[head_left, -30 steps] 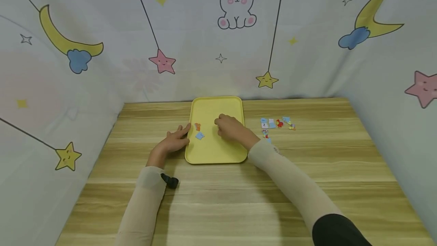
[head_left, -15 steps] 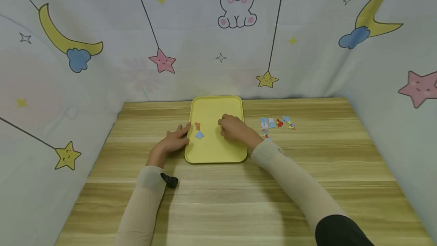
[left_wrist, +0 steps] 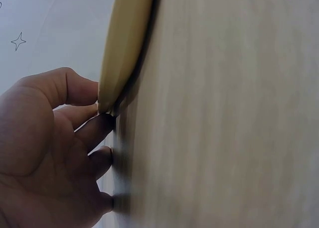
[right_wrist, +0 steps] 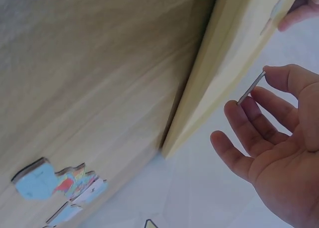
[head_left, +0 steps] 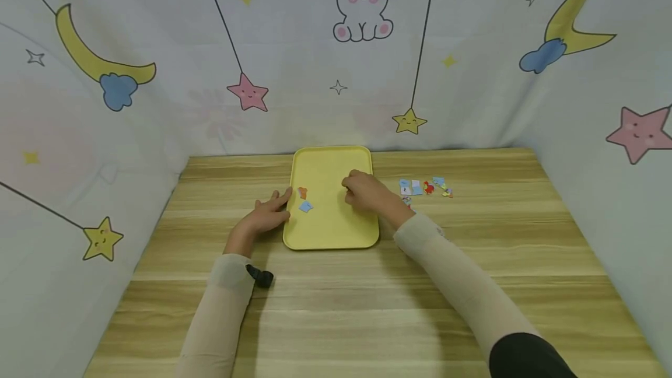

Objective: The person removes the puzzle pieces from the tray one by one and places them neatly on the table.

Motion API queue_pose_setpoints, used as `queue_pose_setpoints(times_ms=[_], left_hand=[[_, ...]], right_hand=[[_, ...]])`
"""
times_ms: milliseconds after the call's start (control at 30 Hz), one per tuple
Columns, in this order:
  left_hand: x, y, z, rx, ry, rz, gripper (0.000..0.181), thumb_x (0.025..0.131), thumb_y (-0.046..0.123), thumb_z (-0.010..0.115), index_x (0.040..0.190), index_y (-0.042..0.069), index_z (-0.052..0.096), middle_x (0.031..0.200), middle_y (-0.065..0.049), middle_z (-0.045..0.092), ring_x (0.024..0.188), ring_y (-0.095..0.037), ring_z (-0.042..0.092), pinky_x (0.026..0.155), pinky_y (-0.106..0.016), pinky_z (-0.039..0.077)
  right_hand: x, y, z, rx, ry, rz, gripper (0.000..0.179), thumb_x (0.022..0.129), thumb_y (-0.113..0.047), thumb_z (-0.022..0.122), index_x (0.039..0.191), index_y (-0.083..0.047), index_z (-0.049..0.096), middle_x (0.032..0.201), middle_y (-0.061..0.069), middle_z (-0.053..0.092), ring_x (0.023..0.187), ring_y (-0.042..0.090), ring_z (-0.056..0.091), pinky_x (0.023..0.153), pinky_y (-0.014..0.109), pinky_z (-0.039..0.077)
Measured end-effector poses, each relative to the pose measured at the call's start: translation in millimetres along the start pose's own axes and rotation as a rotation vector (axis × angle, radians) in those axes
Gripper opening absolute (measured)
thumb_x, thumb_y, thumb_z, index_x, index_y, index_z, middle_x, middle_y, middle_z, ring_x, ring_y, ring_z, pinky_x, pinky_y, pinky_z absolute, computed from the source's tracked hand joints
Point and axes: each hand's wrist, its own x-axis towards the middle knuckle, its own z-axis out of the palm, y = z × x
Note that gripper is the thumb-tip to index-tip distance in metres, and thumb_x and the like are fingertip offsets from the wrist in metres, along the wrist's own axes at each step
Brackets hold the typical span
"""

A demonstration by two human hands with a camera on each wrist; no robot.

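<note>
On the table lies a yellow tray [head_left: 328,235]. My left hand [head_left: 266,216] has its fingers spread against the tray's left edge; in the left wrist view its thumb touches the rim. Over the tray's right half, my right hand [head_left: 369,193] pinches a thin flat puzzle piece [right_wrist: 251,87] between thumb and fingers, seen edge-on in the right wrist view. Toward the left side of the tray rest an orange puzzle piece [head_left: 303,192] and, just in front of it, a light blue puzzle piece [head_left: 306,206].
Right of the tray, several printed puzzle pieces [head_left: 416,187] lie on the wooden table [head_left: 336,308], one red piece [head_left: 429,188] among them. My right forearm partly covers the nearest ones. A white cloth [head_left: 294,115] with cartoon prints hangs behind and along both sides.
My right hand has shifted a little to the right over the tray, still pinching the piece. The left hand stays at the tray's edge.
</note>
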Motion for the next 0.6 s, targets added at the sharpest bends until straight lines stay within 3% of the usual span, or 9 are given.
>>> queue_pose_setpoints(times_ms=[300, 600], left_hand=[[1.5, -0.6, -0.7, 0.0, -0.002, -0.003, 0.077, 0.102, 0.023, 0.047, 0.171, 0.016, 0.012, 0.173, -0.027, -0.005, 0.149, -0.059, -0.027, 0.117, -0.071, -0.021], [2.2, -0.4, -0.7, 0.01, 0.001, -0.004, 0.078, 0.102, 0.023, 0.047, 0.171, 0.014, 0.013, 0.173, -0.027, -0.003, 0.151, -0.057, -0.024, 0.118, -0.07, -0.021]], right_hand=[[-13.1, 6.8, -9.8, 0.054, 0.011, 0.028, 0.031, 0.099, -0.005, 0.059, 0.125, 0.005, 0.072, 0.118, 0.02, 0.068, 0.094, 0.025, 0.06, 0.083, 0.038, 0.053], [-28.9, 17.1, -10.8, 0.078, 0.031, 0.047, 0.03, 0.099, -0.007, 0.062, 0.125, 0.005, 0.072, 0.116, 0.018, 0.068, 0.091, 0.024, 0.06, 0.081, 0.038, 0.054]])
